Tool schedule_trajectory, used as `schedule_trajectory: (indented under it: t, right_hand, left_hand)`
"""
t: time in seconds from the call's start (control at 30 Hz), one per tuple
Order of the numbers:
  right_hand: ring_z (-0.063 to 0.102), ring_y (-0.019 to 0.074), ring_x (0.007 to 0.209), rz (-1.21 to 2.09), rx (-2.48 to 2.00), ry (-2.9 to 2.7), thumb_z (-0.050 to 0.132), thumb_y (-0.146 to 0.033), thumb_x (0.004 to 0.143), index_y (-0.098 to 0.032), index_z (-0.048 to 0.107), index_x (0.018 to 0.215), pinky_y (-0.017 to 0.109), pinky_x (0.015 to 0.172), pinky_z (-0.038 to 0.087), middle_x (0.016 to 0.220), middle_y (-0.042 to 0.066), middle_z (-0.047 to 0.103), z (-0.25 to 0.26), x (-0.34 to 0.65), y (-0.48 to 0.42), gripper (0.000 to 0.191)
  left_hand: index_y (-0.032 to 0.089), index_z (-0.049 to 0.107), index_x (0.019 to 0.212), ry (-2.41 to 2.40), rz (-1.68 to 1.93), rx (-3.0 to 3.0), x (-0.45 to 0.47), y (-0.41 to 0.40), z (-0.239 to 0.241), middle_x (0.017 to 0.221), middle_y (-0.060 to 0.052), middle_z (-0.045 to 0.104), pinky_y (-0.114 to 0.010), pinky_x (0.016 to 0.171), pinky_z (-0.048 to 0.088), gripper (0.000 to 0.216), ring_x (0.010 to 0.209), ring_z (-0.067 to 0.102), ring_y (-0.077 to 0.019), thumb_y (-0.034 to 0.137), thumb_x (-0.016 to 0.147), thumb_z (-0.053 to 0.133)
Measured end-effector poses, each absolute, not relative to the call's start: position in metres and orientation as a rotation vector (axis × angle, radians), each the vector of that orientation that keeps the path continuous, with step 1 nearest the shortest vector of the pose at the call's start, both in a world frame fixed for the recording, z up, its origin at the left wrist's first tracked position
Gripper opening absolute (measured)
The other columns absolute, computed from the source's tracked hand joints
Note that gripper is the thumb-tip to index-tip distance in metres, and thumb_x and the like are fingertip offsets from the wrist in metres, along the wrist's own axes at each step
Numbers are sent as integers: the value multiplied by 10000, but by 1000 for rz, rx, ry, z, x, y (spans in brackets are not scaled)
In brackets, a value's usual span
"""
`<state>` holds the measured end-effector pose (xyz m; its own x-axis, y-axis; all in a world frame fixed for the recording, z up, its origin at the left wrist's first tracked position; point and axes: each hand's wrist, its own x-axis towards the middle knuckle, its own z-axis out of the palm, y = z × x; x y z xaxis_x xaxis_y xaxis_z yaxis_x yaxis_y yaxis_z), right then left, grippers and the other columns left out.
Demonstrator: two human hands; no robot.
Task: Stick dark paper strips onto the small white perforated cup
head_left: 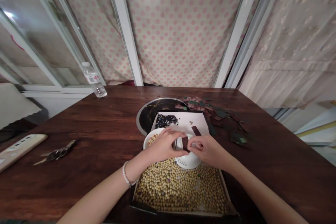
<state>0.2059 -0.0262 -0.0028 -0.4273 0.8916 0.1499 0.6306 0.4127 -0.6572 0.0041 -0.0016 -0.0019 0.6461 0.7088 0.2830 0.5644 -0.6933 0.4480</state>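
Between my two hands is a small dark brown piece [185, 144], flat and roughly rectangular. My left hand [165, 143] is closed in a pinch, thumb and fingers at its left edge and ends. My right hand [207, 149] has its fingers curled in against the right edge of the same piece. Below them sits a white bowl [189, 163] with a few small beads in it, partly covered by the hands. Another white bowl [147, 140], holding light and reddish beads, is beside my left hand. A longer dark brown strip [195, 131] lies just beyond my right hand.
A shallow box [183, 210] holds many beige beads [178, 185] in front and dark beads [166, 120] at the back. Behind it is a round black plate [147, 115]. Green and brown scraps [220, 113] lie right; keys [59, 152], a phone [22, 148] and a bottle [96, 82] left.
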Motion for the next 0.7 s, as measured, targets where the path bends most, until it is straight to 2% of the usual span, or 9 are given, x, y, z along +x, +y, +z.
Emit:
schedule_trajectory:
  t: [0.13, 0.37, 0.57, 0.7]
  right_hand:
    - [342, 101, 459, 572, -1359, -2127, 538, -226, 800, -197, 676, 738, 234, 486, 209, 459, -54, 382, -8, 202, -20, 154]
    - [389, 113, 490, 390, -1409, -2154, 509, -216, 840, -211, 680, 820, 240, 516, 219, 526, -26, 503, -8, 198, -19, 173]
    - [315, 96, 474, 616, -1321, -2275, 515, -154, 788, -203, 625, 717, 231, 500, 211, 495, -55, 401, 2, 202, -31, 140]
    - [310, 96, 464, 654, -1330, -2155, 538, -184, 775, -191, 639, 713, 230, 488, 214, 474, -64, 342, -1, 202, -25, 119]
  left_hand:
    - [231, 589, 1132, 1008, 625, 2548, 4, -1, -2, 1144, -57, 654, -481, 995, 374, 526, 1084, 563, -273, 440, 674, 743]
    - [237, 602, 1085, 1017, 631, 2551, 6, -1, -1, 1149, -49, 656, -508, 1011, 349, 480, 1054, 583, -273, 414, 663, 748]
    - [236, 583, 1146, 1039, 646, 2524, 6, -3, -1, 1122, -53, 665, -494, 1012, 358, 563, 1057, 585, -271, 419, 646, 767]
    - [235, 596, 1115, 1026, 626, 2539, 6, -3, 0, 1129, -54, 661, -490, 1011, 357, 527, 1074, 574, -275, 439, 657, 756]
